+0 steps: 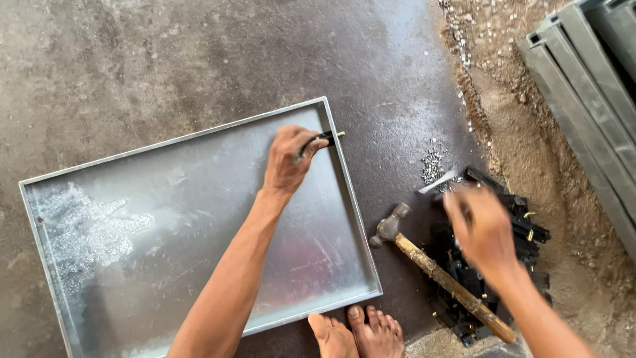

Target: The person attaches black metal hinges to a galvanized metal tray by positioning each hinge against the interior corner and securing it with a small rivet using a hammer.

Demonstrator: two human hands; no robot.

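A shallow grey sheet-metal tray [199, 199] lies on the concrete floor. My left hand [289, 159] reaches across it to the tray's right wall near the far corner. It grips a small black part with a brass-coloured pin [329, 136] held against that wall. My right hand [480, 229] is blurred above a pile of black metal parts [523, 232] to the right of the tray. It seems to pinch a thin pale piece, but the blur hides what it is. A hammer with a wooden handle [424, 262] lies between the tray and the pile.
My bare feet [358, 335] rest at the tray's near right corner. A small heap of pale rivets or chips [434, 166] sits beyond the hammer. Stacked grey metal panels [589, 86] lean at the far right, on sandy ground.
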